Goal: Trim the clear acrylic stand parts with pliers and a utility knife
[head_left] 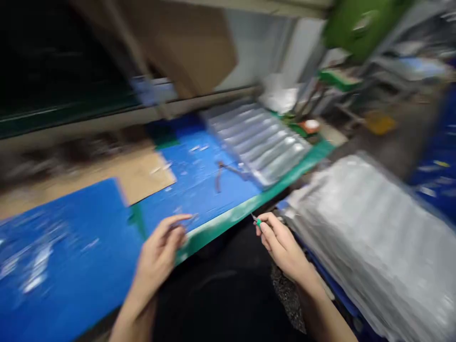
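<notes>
Well, the whole view is smeared with motion blur, so the small details are hard to read. The right hand (281, 247) is pinching a small green-handled tool (259, 222) between thumb and fingers, and its thin metal tip points away from the palm. This hand sits just past the green edge strip (228, 221) of the counter (96, 190), beside a tall stack of silvery plastic trays (366, 237). The left hand (156, 251) is above the blue mat (192, 190), its fingers (178, 220) curled and partly spread. A thin, glinting sliver (190, 219) lies at the fingertips, but the blur hides whether that hand is holding it.

Farther along the mat, a small pair of pliers (221, 175) lies with its handles spread, close to a single ribbed plastic tray (258, 142) that rests flat on the counter. A second blue mat (60, 256) covers the near left part of the counter, and a sheet of cardboard (138, 171) lies between the two mats. Small pale scraps are scattered over the blue surfaces. Beyond the counter, a brown cardboard box (192, 47) hangs over the back edge, and a green bin (363, 23) stands at the upper right. A dark lap (221, 294) fills the space between the forearms.
</notes>
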Motion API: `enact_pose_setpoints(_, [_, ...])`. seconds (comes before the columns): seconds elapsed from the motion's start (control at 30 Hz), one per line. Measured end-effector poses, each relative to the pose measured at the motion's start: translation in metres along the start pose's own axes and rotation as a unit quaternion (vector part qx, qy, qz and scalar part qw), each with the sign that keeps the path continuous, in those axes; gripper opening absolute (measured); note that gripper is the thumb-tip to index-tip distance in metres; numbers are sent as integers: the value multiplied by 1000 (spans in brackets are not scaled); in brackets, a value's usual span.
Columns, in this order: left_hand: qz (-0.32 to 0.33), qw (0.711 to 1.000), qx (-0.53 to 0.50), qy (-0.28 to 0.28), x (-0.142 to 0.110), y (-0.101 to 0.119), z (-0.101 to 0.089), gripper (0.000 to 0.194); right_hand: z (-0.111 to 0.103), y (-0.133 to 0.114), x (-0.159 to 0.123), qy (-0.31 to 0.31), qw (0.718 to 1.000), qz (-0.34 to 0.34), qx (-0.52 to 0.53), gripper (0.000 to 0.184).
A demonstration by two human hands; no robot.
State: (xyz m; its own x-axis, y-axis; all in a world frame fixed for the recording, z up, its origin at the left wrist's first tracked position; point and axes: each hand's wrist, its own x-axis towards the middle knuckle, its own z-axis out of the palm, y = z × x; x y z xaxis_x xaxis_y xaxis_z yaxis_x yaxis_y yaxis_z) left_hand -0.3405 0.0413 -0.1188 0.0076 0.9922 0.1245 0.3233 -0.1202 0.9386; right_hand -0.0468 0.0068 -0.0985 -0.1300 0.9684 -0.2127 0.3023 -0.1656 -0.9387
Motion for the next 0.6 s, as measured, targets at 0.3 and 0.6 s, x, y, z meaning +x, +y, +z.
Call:
enact_pose_setpoints(0.3, [-11,986,-141,89,-67,-22,-46,18,111,-55,55,-183,975,-123,-16,19])
enact_pose_setpoints(0.6, [135,975,113,134,-98,-18,-79,15,132,-78,51,-240,907,-312,-149,20])
